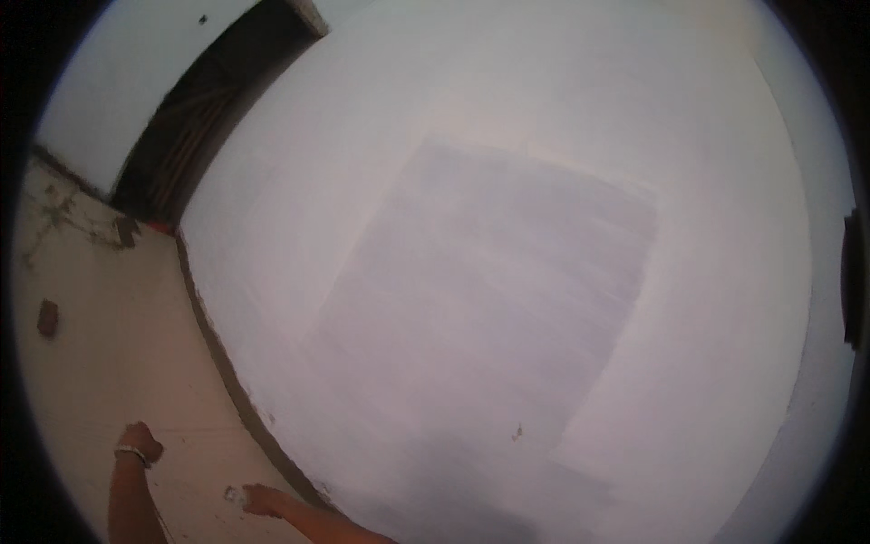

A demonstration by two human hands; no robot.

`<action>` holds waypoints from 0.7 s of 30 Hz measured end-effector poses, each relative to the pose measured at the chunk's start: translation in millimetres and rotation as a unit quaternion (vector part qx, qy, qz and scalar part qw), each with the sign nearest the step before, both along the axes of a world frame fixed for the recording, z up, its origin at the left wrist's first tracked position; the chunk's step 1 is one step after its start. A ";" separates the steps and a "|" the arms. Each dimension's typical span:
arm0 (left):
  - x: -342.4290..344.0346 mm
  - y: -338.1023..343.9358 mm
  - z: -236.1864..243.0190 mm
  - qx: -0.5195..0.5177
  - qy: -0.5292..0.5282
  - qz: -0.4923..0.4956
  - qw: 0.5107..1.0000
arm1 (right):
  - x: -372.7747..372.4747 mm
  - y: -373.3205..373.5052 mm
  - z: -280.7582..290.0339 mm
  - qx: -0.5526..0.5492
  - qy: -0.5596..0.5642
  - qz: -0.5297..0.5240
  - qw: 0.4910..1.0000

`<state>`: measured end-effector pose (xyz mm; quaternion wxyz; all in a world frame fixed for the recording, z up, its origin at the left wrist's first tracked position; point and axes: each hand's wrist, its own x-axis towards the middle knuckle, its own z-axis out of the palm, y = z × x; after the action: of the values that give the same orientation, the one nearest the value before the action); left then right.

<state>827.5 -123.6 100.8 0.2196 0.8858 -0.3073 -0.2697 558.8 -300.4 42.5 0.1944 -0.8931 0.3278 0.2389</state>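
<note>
At the lower left, my left hand (139, 442), with a light band at the wrist, is closed; whatever it may hold is hidden. My right hand (263, 500) is lower and to the right, fingers curled, beside a small whitish bit (233, 495) too indistinct to name. Behind it rises a whitewashed wall (725, 272) with a greyer squarish patch (480, 272) in its middle and a small dark mark low down. Both hands appear over the beige floor (91, 363).
A dark doorway (190, 118) opens at the upper left. A reddish-brown block (48, 317) lies on the floor at left. A dark strip (204, 317) runs along the wall's foot. A dark vertical shape (850, 276) sits at the right rim.
</note>
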 end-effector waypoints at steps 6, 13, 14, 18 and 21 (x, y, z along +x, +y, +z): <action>-38.7 -23.8 50.3 -0.032 0.093 -0.004 0.995 | -64.5 -32.5 -7.9 -0.106 0.002 -0.037 0.994; -43.5 -54.1 14.4 0.021 0.024 -0.078 0.996 | -87.8 -73.1 -28.5 -0.154 -0.039 -0.013 0.987; -62.6 -60.9 27.5 0.029 0.023 -0.087 0.996 | -107.1 -88.6 -40.7 -0.211 -0.067 0.009 0.975; -46.2 -66.2 -3.7 0.029 -0.039 -0.087 0.995 | -89.0 -80.9 -34.5 -0.127 -0.075 -0.002 0.989; -37.5 -61.1 -33.0 0.030 -0.076 -0.083 0.993 | -80.2 -63.5 -27.5 -0.099 0.009 -0.031 0.995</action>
<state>790.1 -184.7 67.8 0.1457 0.8815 -0.3871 -0.2277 478.6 -363.9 15.0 0.1096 -0.8953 0.3787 0.2073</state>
